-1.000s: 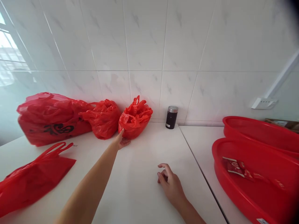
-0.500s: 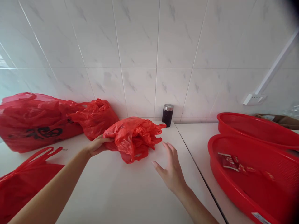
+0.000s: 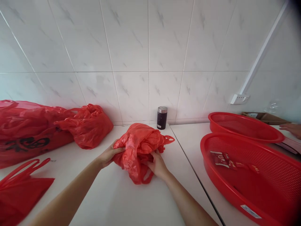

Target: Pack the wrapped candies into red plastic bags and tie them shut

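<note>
A crumpled red plastic bag (image 3: 138,144) sits at the middle of the white table, its loose handles sticking out to the right and front. My left hand (image 3: 110,156) grips its left side, the fingertips partly covered by the film. On the right, my right hand (image 3: 157,164) has its fingers in among the folds and is closed on the bag. Whatever the bag contains is hidden. Behind it, close to the tiled wall, stands a black tumbler (image 3: 161,119) with a silver lid.
Filled red bags (image 3: 91,128) line the wall at left, and another red bag (image 3: 25,194) lies nearer. Two red plastic baskets (image 3: 204,157) stand at right, the front one holding small red packets (image 3: 221,159). Another person's hand (image 3: 291,128) shows at the far right.
My right hand, open and apart before, has moved left onto the bag and closed on it. The bag has come a little nearer. The view has turned slightly right.
</note>
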Tool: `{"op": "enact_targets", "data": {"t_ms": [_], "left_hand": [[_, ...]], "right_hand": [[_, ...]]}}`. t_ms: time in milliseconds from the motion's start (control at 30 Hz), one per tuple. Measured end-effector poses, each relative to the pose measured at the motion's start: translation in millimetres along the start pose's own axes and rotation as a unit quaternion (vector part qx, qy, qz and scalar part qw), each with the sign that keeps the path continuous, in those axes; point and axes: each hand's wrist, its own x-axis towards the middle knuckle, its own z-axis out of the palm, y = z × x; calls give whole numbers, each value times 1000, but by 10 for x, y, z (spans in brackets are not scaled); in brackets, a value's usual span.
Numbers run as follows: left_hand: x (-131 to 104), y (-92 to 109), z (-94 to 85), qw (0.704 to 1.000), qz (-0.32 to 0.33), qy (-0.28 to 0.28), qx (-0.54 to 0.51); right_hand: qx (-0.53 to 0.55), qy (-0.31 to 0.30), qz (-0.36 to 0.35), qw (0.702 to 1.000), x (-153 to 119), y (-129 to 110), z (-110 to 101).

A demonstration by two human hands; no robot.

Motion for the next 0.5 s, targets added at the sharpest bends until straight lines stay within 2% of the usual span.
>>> {"op": "enact_targets", "data": {"t_ms": [167, 333, 500], "left_hand": [[102, 67, -83, 998, 26, 56, 12], [236, 210, -166, 996, 30, 83, 27], [370, 208, -191, 989, 52, 134, 44]], "right_hand": [[110, 79, 25, 990, 115, 87, -227], [137, 156, 51, 977, 158, 85, -398], [130, 219, 91, 963, 148, 81, -504]]}}
